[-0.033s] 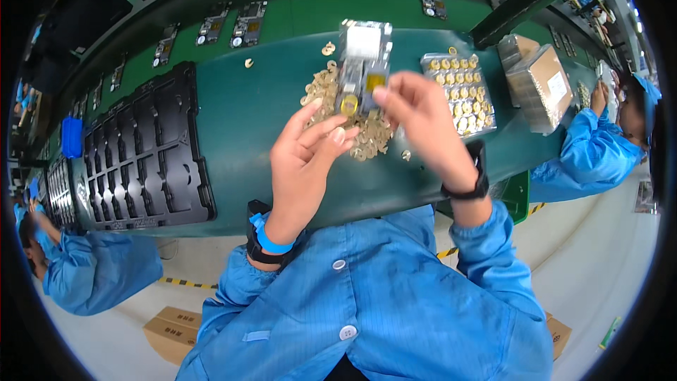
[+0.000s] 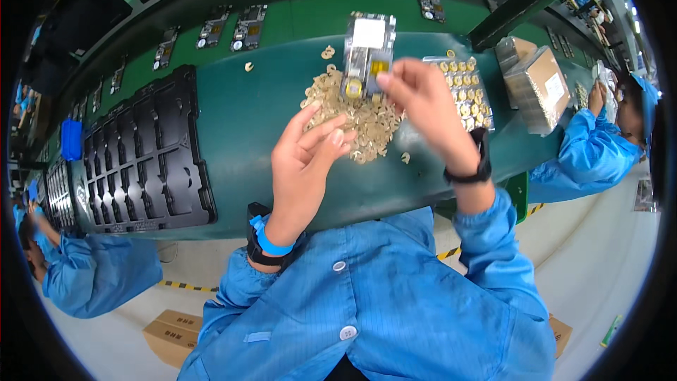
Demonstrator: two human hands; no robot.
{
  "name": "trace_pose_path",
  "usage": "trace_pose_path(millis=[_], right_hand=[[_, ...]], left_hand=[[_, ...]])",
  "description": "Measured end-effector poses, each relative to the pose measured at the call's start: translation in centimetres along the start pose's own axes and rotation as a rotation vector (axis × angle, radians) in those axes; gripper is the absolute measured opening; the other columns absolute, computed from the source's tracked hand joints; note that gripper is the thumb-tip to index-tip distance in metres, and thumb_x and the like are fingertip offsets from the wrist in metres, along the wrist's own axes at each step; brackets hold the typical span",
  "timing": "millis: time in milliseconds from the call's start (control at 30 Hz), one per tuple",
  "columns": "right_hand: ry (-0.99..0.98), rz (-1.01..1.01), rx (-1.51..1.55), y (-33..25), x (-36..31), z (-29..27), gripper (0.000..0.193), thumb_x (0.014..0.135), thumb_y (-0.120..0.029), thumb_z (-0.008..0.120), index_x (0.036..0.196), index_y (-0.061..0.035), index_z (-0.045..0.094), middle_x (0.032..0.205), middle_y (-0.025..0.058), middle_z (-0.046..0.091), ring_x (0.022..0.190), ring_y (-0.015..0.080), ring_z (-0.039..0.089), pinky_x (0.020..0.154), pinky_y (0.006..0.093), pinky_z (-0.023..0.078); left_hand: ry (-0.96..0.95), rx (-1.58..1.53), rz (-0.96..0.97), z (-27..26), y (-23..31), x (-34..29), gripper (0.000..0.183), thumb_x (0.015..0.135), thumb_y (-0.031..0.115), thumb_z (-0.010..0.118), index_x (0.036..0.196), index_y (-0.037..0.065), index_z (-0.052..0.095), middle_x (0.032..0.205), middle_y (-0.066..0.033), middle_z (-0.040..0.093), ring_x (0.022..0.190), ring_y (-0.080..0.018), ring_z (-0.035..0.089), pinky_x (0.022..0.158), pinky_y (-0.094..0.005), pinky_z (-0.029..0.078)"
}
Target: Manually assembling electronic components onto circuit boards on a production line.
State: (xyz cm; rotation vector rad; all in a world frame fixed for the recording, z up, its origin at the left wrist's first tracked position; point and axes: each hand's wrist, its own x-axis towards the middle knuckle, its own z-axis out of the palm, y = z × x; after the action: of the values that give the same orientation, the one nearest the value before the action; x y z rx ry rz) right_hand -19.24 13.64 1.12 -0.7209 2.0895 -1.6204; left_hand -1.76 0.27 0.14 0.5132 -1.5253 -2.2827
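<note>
Left hand (image 2: pixel 303 159): near-left of tan-piece pile (image 2: pixel 367 130); fingers half-curled, can't tell if I'm holding anything.
Circuit board (image 2: pixel 368 58): over pile's far edge.
Right hand (image 2: pixel 429 109): right of pile, pinching board's edge.
Slip risk: one-sided pinch could drop board onto pile.

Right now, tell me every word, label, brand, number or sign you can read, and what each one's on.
Brown cardboard carton at lower left: dark printed characters, which I won't copy out.
White label on the front plastic-wrapped carton at right: too small to read.
White rectangular patch on the circuit board in your right fingers: no readable text.
Black-and-yellow striped floor tape: no words visible.
</note>
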Motion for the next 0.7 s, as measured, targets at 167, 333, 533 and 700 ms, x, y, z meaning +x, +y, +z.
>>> trace_pose_path(millis=[167,333,533,700], right_hand=[[0.078,0.129,-0.244,2.5,14.4,-4.9,0.030,0.098,-0.019,0.072,0.075,-0.0012,0.064,0.066,0.0016,0.060,0.059,0.0106,0.054,0.054,0.0290,0.044],[0.115,0.104,-0.579,9.3,22.4,-10.0,0.029,0.093,-0.026,0.077,0.079,-0.0019,0.069,0.076,0.0124,0.071,0.070,0.0248,0.068,0.063,0.0362,0.053],[0.510,0.156,-1.157,8.6,21.6,-13.5,0.040,0.091,-0.033,0.077,0.117,-0.0061,0.065,0.117,0.0224,0.072,0.108,0.0436,0.070,0.091,0.0501,0.057],[0.529,0.315,-1.140,8.8,20.7,-13.8,0.046,0.092,-0.021,0.071,0.130,-0.0040,0.052,0.126,0.0258,0.067,0.117,0.0466,0.065,0.098,0.0520,0.054]], left_hand=[[-0.071,0.042,-0.028,-1.4,0.0,-0.3,0.041,0.105,0.003,0.055,0.144,-0.007,0.044,0.129,-0.0279,0.066,0.109,-0.0336,0.073,0.090,-0.0378,0.061],[-0.082,0.043,-0.017,-2.8,0.1,-0.2,0.037,0.105,0.003,0.055,0.139,-0.007,0.049,0.122,-0.0260,0.069,0.105,-0.0319,0.074,0.088,-0.0369,0.061],[-0.024,0.106,-0.003,-4.2,0.5,-1.1,0.030,0.105,0.004,0.057,0.133,-0.006,0.055,0.118,-0.0230,0.071,0.102,-0.0296,0.075,0.086,-0.0352,0.061],[-0.057,0.107,-0.024,-3.7,0.3,-1.1,0.029,0.104,0.005,0.058,0.131,-0.006,0.056,0.115,-0.0218,0.072,0.100,-0.0284,0.075,0.086,-0.0349,0.061]])
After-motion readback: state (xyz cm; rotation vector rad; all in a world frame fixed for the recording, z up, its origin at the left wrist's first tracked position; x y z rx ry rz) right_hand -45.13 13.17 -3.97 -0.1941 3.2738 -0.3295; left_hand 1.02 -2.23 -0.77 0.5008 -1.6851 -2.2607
